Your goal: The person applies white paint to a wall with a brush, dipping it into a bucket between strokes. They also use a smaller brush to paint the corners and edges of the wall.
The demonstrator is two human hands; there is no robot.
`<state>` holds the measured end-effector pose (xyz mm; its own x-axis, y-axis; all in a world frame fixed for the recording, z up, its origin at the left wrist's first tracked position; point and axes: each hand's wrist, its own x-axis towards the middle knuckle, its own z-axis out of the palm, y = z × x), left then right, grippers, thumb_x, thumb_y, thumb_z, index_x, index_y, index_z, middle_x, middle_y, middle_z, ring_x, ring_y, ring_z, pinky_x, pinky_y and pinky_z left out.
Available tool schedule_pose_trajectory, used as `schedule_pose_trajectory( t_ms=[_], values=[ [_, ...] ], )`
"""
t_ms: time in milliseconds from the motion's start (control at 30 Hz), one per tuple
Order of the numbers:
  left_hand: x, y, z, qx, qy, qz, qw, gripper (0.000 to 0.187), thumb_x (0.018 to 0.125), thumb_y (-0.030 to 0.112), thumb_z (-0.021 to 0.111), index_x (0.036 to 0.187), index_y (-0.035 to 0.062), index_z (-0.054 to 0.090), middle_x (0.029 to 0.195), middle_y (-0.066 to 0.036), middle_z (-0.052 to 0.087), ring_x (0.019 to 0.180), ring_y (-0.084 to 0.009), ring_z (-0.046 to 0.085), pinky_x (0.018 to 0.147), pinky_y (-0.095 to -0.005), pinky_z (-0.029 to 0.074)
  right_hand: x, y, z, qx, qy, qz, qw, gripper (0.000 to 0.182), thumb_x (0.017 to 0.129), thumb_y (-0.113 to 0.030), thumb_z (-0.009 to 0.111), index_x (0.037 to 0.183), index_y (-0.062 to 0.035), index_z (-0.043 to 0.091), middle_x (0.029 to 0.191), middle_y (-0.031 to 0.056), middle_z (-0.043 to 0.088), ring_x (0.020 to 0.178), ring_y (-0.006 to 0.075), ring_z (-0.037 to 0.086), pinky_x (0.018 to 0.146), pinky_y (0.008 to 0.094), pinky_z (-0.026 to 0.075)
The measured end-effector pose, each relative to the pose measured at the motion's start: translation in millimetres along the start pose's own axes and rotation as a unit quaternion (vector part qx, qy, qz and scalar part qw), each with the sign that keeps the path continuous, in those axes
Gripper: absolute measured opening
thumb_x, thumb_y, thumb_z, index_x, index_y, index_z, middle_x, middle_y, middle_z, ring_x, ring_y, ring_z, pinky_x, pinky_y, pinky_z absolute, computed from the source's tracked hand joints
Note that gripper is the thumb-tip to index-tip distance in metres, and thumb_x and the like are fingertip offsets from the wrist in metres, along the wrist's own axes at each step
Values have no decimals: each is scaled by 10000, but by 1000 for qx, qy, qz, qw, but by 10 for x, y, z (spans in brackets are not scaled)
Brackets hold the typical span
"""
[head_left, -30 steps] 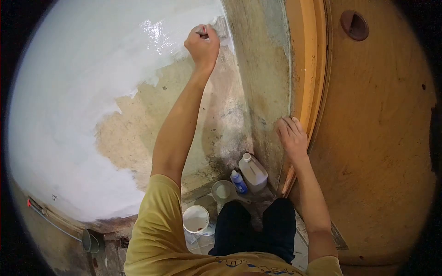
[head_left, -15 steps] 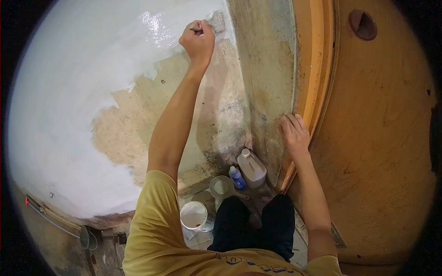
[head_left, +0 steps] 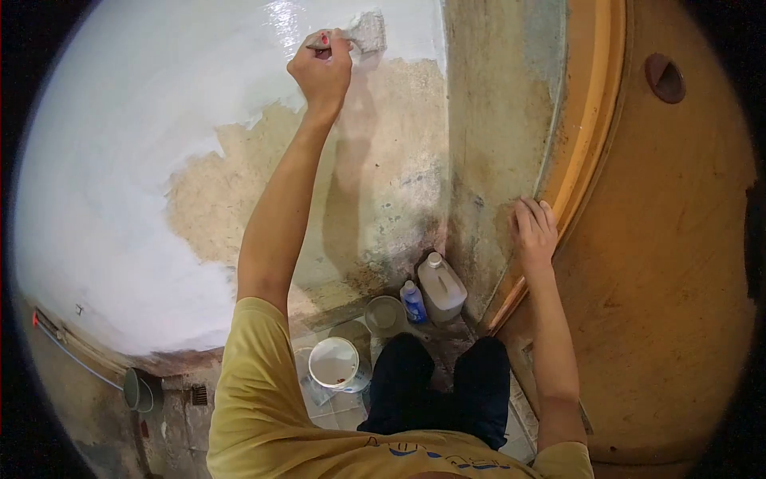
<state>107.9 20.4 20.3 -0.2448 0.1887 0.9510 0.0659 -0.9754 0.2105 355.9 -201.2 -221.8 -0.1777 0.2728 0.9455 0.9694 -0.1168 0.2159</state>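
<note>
My left hand [head_left: 321, 73] is closed around the handle of a broad paintbrush [head_left: 369, 32], high on the wall. White-coated bristles touch the painted wall [head_left: 144, 160], just above a bare beige patch [head_left: 391, 120] with a ragged edge. To the right, my right hand [head_left: 535, 230] has its fingers bent over the edge of the orange-brown door frame [head_left: 586, 152], holding on there. Below, near my knees, stands a white paint bucket [head_left: 356, 349] with pale paint inside.
In the floor corner stand a large translucent jug [head_left: 443, 291], a blue-labelled bottle [head_left: 413, 303] and a round tub [head_left: 385, 311]. A dark bucket [head_left: 140, 389] sits at lower left, near a floor drain [head_left: 199, 394]. A brown door [head_left: 670, 263] fills the right side.
The view has swung left, shifting the wall corner and door frame rightward. Relative to the corner, the paintbrush in my left hand has moved left along the wall. My right hand stays on the door frame.
</note>
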Motion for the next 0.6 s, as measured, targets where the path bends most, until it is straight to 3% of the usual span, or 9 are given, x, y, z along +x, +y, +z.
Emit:
schedule_pose_trajectory(
  t_ms=[233, 600],
  values=[
    [148, -60, -586, -34, 35, -2, 999, 177, 865, 90, 634, 786, -67, 650, 690, -86, 686, 634, -128, 675, 613, -223, 521, -22, 10, 44, -4, 12, -10, 1000, 252, 768, -53, 679, 1013, -43, 617, 995, 79, 666, 995, 206, 621, 962, 385, 444],
    [413, -56, -1949, -102, 36, -20, 994, 162, 884, 53, 630, 877, -107, 610, 783, -114, 652, 703, -235, 699, 659, -279, 546, -56, -7, 69, -6, 0, -13, 1000, 310, 754, -12, 703, 1049, -13, 607, 1005, 124, 664, 1009, 257, 615, 987, 416, 424]
  ],
)
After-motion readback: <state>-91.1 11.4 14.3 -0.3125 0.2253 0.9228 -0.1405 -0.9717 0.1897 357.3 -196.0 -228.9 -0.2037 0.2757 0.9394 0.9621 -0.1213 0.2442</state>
